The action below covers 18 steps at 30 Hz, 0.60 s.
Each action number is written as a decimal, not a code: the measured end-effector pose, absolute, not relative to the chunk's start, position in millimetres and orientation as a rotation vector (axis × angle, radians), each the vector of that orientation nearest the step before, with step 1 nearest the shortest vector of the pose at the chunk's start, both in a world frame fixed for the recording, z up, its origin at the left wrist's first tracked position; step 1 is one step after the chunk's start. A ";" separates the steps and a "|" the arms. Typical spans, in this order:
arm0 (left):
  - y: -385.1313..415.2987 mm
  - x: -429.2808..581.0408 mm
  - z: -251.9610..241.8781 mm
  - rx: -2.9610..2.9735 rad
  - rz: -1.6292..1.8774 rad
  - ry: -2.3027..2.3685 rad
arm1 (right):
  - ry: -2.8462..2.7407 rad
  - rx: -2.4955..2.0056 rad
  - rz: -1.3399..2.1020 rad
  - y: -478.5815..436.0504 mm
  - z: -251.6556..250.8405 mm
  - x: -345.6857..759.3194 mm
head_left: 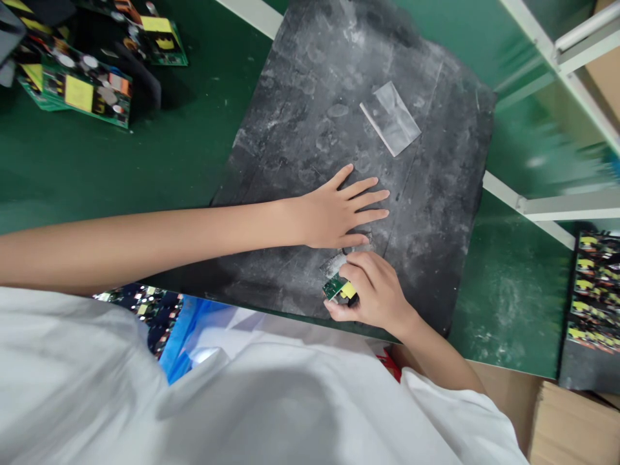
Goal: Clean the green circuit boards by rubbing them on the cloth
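My left hand (pixel 334 210) lies flat on the dark, scuffed mat (pixel 310 129), palm down, with its fingers spread and nothing in them. Close to its little finger, my right hand (pixel 375 290) grips a small green circuit board (pixel 333 285) that carries a yellow part. The thumb and fingers close around the board near the mat's front edge. Part of the board is hidden behind my fingers. A pale powdery patch shows on the mat just beyond the board. Farther back on the mat rests a small clear plastic bag (pixel 391 119).
Several circuit boards (pixel 87 90) are piled at the back left of the green table (pixel 194 142). A rack of boards (pixel 598 290) stands at the right, above a cardboard box (pixel 574 426). White metal bars (pixel 547 51) frame the right side. A blue-edged container (pixel 179 342) sits below the front edge.
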<state>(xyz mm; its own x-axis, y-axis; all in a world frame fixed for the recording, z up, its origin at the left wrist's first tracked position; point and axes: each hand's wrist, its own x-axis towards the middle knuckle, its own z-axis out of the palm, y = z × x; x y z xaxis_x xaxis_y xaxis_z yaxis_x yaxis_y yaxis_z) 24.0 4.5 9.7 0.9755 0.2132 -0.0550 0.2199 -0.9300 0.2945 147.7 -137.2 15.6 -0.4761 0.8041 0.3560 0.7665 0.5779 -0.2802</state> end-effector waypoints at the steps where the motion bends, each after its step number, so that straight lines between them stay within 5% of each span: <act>1: 4.6 24.0 9.5 2.819 -0.030 0.315 | -2.363 -1.259 0.113 -137.2 15.6 147.7; 18: 4.8 24.0 9.4 2.822 -0.011 0.310 | -2.420 -1.245 0.046 -141.1 19.3 144.6</act>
<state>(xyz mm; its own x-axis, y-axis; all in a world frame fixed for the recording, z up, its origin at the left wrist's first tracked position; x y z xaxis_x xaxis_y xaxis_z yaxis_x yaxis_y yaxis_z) 24.0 4.8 9.4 0.9766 0.2112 -0.0399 0.2134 -0.9313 0.2953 144.6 -141.1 19.3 -0.5131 0.7848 0.3475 0.7710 0.5994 -0.2152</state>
